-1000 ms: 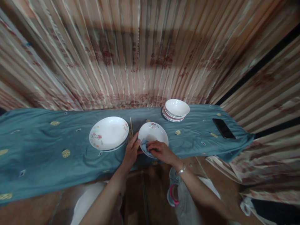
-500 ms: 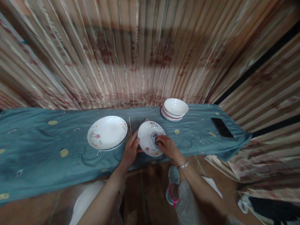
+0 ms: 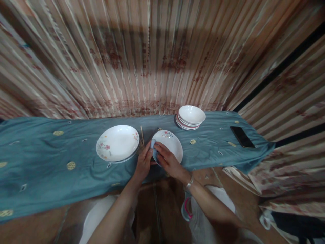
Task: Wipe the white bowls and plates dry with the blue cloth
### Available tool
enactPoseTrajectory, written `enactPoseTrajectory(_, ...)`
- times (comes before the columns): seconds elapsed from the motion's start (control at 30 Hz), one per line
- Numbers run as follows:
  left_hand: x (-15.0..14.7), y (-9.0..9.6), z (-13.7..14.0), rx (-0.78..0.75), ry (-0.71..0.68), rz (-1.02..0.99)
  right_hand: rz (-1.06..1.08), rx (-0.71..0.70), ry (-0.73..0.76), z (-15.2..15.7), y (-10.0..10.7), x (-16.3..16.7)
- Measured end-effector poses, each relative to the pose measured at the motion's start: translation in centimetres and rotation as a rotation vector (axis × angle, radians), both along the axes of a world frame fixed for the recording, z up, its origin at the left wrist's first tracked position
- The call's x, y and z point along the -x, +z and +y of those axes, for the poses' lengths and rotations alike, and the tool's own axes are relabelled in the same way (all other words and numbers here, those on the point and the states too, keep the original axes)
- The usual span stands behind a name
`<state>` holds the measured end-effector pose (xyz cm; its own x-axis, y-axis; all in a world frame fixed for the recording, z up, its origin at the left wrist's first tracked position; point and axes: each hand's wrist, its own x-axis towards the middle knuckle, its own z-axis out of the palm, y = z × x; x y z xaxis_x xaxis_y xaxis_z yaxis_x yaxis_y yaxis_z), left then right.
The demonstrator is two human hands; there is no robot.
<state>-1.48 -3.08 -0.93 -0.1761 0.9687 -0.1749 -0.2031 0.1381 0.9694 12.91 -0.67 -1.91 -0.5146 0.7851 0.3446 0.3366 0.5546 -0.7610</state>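
A white plate with small flowers is tilted slightly above the cloth-covered table. My left hand grips its left rim, thumb on top and fingers underneath. Bunched in my right hand is a blue-grey cloth, pressed against the plate's left edge close to my left thumb. Left of my hands lies a larger flowered plate, with another rim showing beneath it. Thin wooden chopsticks rest between the two plates, partly hidden by my left hand.
A stack of white bowls stands at the back right. Farther right lies a black phone. A teal tablecloth covers the long narrow table. Pleated curtains hang right behind it, and a shoe shows on the floor below.
My right hand has slid the cloth from the plate's middle to its left rim, beside my left thumb. The left hand keeps its grip. The view has shifted slightly.
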Motion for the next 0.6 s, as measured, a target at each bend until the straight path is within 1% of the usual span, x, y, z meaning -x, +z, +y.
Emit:
enactPoseTrajectory(0.17, -0.1, -0.3, 0.0, 0.01, -0.026, -0.035, -0.006, -0.091, -0.111, 2.1, 0.0, 1.0)
enactPoseTrajectory(0.3, -0.1, -0.4, -0.1, 0.007, -0.04, -0.026, -0.063, -0.156, -0.19, 4.3, 0.1, 1.1)
enactPoseTrajectory(0.47, -0.2, -0.2, -0.3, 0.029, -0.025, -0.034, -0.169, -0.186, -0.283, 6.8, 0.2, 0.3)
enactPoseTrajectory(0.6, -0.2, -0.4, -0.4, 0.054, -0.003, -0.026, -0.24, -0.202, -0.364, 8.1, -0.4, -1.2)
